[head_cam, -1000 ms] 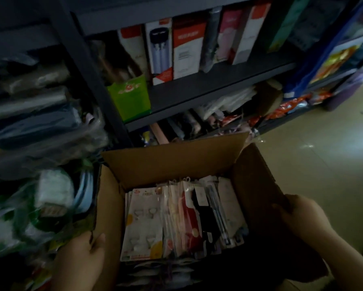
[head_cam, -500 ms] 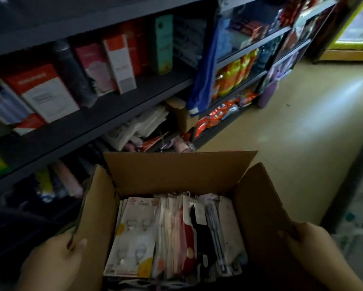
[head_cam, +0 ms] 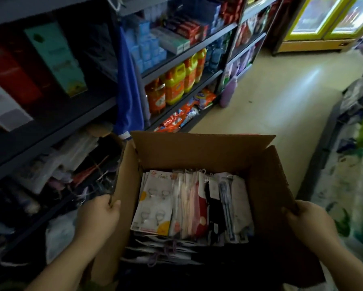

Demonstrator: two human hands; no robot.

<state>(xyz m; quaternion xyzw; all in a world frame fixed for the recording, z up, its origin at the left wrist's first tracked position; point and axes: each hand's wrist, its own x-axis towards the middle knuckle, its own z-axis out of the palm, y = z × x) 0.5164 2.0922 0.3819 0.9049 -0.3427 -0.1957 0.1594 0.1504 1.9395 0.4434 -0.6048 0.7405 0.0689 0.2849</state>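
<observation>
Left hand (head_cam: 97,217) fingers curl over left flap, right hand (head_cam: 308,222) fingers grip right flap; cardboard box (head_cam: 197,152) held between both, equally near, long axis across body, carded packets (head_cam: 189,206) inside, shelves (head_cam: 184,53) left.

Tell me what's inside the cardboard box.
Flat carded packs stand in a row, a card of hooks leftmost; more lie flat in front. The box floor is covered.
</observation>
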